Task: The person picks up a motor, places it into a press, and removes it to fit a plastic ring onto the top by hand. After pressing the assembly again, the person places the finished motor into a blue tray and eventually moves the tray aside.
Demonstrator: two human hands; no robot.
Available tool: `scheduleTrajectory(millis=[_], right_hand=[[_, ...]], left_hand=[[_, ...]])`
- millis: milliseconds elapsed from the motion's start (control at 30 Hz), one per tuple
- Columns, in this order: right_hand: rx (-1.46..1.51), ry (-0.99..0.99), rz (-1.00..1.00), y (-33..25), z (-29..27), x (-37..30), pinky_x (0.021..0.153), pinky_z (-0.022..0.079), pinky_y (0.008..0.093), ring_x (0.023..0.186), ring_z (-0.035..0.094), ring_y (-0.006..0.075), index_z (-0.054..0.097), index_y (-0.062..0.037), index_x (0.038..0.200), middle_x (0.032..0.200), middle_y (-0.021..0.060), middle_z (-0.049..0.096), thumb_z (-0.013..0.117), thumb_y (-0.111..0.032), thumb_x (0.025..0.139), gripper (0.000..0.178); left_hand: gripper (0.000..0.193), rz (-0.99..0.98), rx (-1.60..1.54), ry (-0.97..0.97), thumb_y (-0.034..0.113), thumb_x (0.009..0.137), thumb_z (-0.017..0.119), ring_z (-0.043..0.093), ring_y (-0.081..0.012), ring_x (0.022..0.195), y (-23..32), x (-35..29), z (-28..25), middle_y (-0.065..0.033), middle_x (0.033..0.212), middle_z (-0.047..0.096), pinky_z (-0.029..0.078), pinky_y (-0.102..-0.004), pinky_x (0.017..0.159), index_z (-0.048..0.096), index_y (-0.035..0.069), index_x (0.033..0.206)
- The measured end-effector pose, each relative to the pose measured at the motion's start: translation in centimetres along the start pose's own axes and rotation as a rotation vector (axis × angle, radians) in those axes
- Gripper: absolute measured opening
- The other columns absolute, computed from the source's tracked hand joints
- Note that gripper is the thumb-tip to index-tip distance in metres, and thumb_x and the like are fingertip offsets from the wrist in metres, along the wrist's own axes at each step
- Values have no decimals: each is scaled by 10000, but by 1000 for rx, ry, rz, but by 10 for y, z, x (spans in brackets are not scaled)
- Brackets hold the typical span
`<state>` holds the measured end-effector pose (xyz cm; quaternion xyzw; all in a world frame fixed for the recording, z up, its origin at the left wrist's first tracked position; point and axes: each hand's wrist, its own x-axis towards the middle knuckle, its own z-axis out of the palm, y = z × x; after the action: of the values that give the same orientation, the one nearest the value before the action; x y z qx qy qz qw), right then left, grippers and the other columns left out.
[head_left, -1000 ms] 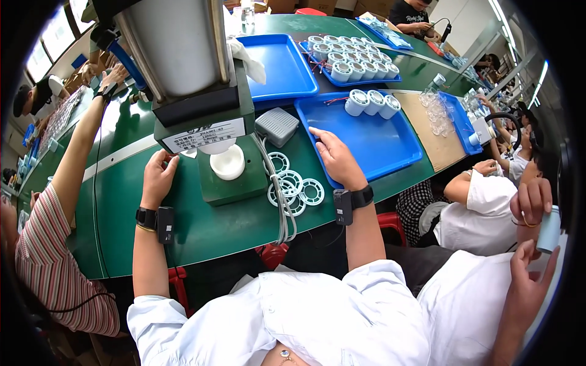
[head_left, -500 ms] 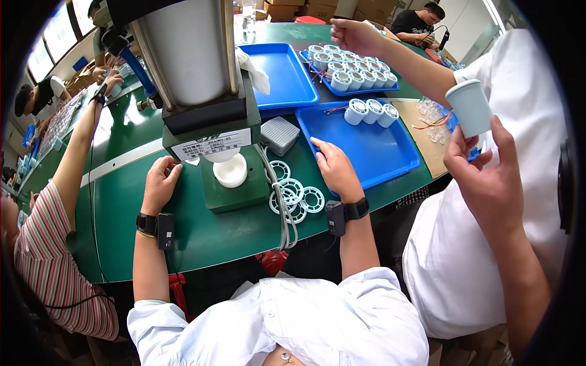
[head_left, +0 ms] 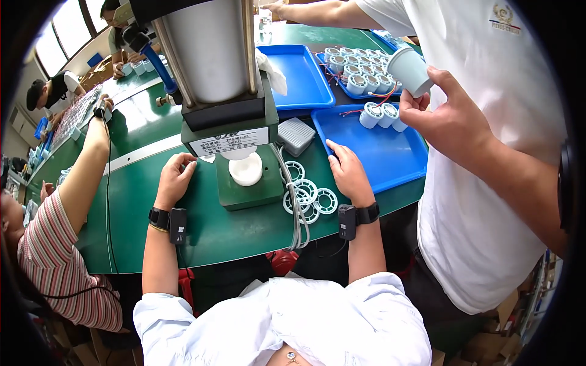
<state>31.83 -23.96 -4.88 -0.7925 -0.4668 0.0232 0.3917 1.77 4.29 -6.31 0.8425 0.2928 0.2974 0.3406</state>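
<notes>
With my left hand (head_left: 175, 180) resting open-gripped beside the press base (head_left: 251, 190) and my right hand (head_left: 348, 172) open and empty by the white rings (head_left: 308, 196) on the tabletop (head_left: 232, 229), I judged the white part (head_left: 245, 169) needed centring under the ram.

white short-sleeved shirt (head_left: 287, 323) | black wristbands with small black boxes, both wrists

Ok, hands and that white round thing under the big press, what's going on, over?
Left hand empty, flat beside the green press base. Right hand empty, next to the white rings. White cup part sits under the ram. Nothing blocking.
</notes>
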Motion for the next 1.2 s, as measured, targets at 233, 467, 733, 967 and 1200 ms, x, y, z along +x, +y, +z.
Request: scheduleTrajectory(millis=[233, 467, 733, 967, 1200], right_hand=[[-23, -24, -52, 19, 9, 4, 983, 429, 380, 1121, 566, 357, 557, 0, 1285, 1209, 209, 602, 503, -93, 939, 362], [-18, -86, -10, 9, -2, -3, 1031, 401, 357, 1197, 539, 324, 525, 15, 1320, 1298, 202, 563, 465, -115, 971, 378], [-14, -88, 7, 6, 1, 0, 1044, 390, 379, 1209, 522, 325, 504, 5, 1348, 1321, 193, 548, 439, -111, 980, 392], [-13, -97, 24, 0, -1, 0, 1045, 390, 374, 1207, 522, 323, 502, 10, 1349, 1322, 194, 546, 438, -111, 983, 390], [-11, -94, 26, -5, -1, 0, 1037, 394, 371, 1196, 525, 326, 501, 14, 1348, 1314, 197, 549, 445, -103, 975, 395]], left_hand=[[109, 86, 39, 53, 114, 869, 631, 605, -217, 762, 3, -5, -5, -103, 832, 618, 493, -332, 696, 648, 32, 938], [152, 73, 93, 49, 195, 870, 655, 620, -240, 788, 0, -5, 0, -107, 855, 637, 505, -352, 708, 669, 64, 946], [141, 56, 90, 15, 211, 868, 651, 638, -285, 850, 3, -5, -5, -112, 879, 656, 515, -383, 748, 681, 85, 924], [125, 69, 145, 19, 195, 858, 618, 632, -295, 860, -3, -5, -2, -103, 894, 652, 507, -394, 777, 679, 96, 905], [88, 106, 173, 8, 124, 850, 617, 618, -271, 841, -6, -8, -6, -99, 895, 627, 510, -365, 765, 672, 80, 903]])
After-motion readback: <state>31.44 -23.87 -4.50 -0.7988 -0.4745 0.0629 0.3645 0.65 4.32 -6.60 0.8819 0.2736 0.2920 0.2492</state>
